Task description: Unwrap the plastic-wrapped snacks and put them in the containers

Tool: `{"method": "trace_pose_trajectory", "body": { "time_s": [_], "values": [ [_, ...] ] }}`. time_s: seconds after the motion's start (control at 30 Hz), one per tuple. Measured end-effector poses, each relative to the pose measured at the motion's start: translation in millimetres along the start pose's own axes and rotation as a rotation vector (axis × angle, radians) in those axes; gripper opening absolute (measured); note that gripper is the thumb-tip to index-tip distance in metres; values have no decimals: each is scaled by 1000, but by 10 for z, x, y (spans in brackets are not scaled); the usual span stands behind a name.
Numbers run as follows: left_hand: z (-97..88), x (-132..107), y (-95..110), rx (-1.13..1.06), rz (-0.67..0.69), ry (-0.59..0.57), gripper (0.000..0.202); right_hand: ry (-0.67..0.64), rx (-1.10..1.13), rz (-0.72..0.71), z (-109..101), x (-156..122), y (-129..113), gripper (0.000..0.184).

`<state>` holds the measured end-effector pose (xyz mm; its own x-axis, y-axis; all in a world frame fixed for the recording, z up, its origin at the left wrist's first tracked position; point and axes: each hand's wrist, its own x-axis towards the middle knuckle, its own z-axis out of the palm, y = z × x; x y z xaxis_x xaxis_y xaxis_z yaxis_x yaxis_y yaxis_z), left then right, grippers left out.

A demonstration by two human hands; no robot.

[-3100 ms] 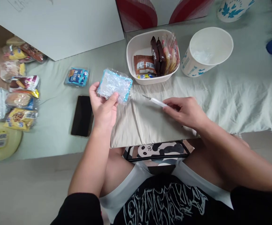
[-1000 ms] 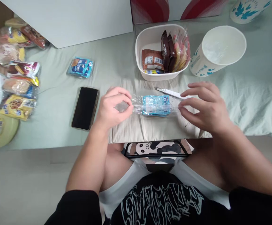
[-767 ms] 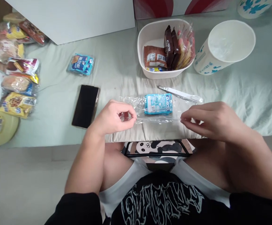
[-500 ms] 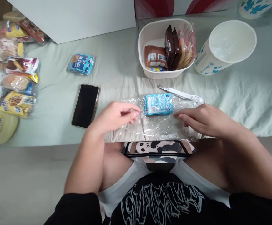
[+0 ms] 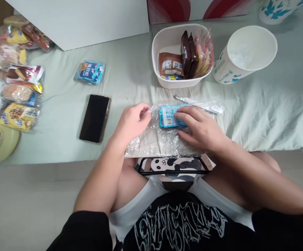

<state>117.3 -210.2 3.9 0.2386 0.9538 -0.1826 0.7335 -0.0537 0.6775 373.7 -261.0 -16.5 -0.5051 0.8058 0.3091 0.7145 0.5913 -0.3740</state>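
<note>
A small stack of light-blue packets (image 5: pixel 166 116) lies on a spread of crinkled clear plastic film (image 5: pixel 155 141) near the front edge of the surface. My left hand (image 5: pixel 133 122) is closed at the film's left side, pinching its edge between thumb and fingers. From the right, my right hand (image 5: pixel 202 128) reaches over the packets with its fingers apart. Its fingertips rest on or just above the right part of the stack, which they hide. Just behind the stack lies a white utility knife (image 5: pixel 200 104), its blade end pointing left, partly under or behind film.
A white tub (image 5: pixel 164 83) holds several snack packs. Beside it stands a large paper cup (image 5: pixel 230 71). A phone (image 5: pixel 94 118) and a blue snack packet (image 5: pixel 90 72) lie to the left. Several bagged snacks (image 5: pixel 21 115) and a yellow container (image 5: pixel 0 139) are far left.
My right hand has moved left from beside the stack to over the blue packets. My left hand has shifted slightly up and now pinches the film's edge.
</note>
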Motion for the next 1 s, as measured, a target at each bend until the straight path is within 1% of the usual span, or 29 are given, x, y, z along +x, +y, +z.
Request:
{"method": "trace_pose_trajectory", "body": {
  "time_s": [0.03, 0.1, 0.2, 0.23, 0.3, 0.37, 0.47, 0.53, 0.6, 0.63, 0.7, 0.77, 0.83, 0.9, 1.0],
  "values": [
    [12, 7, 17, -77, -52, -9, 21, -25, 6, 20, 43, 6, -6, 43],
    [36, 12, 67, -301, -145, -46, 24, -48, 20, 65, 109, 18, -17, 50],
    [46, -1, 168, -665, -266, -146, 19, -26, 45, 91, 162, 37, -15, 56],
    [39, -6, 200, -749, -291, -181, 20, -9, 53, 93, 165, 42, -4, 57],
    [12, -12, 247, -845, -315, -239, 23, 18, 87, 94, 149, 51, 36, 59],
    [-18, -7, 262, -859, -322, -264, 25, 15, 156, 82, 105, 62, 90, 58],
    [-37, 21, 228, -784, -317, -253, 20, -3, 224, 95, 14, 87, 149, 46],
    [-21, 49, 176, -697, -295, -199, 15, 10, 193, 175, -54, 98, 150, 36],
    [13, 80, 111, -602, -258, -124, 15, 31, 141, 276, -139, 94, 120, 31],
    [33, 94, 79, -559, -238, -95, 16, 56, 118, 311, -195, 86, 99, 29],
    [66, 116, 25, -506, -205, -71, 18, 140, 79, 332, -339, 80, 57, 26],
    [82, 123, 0, -502, -183, -86, 19, 256, 33, 302, -520, 124, 39, 24],
    [75, 114, 9, -514, -172, -97, 20, 322, -56, 273, -705, 264, 64, 23],
    [51, 92, 40, -511, -167, -107, 21, 284, -192, 287, -844, 504, 135, 21],
    [3, 53, 95, -481, -164, -146, 21, 71, -353, 339, -917, 945, 283, 24]
  ]
}}
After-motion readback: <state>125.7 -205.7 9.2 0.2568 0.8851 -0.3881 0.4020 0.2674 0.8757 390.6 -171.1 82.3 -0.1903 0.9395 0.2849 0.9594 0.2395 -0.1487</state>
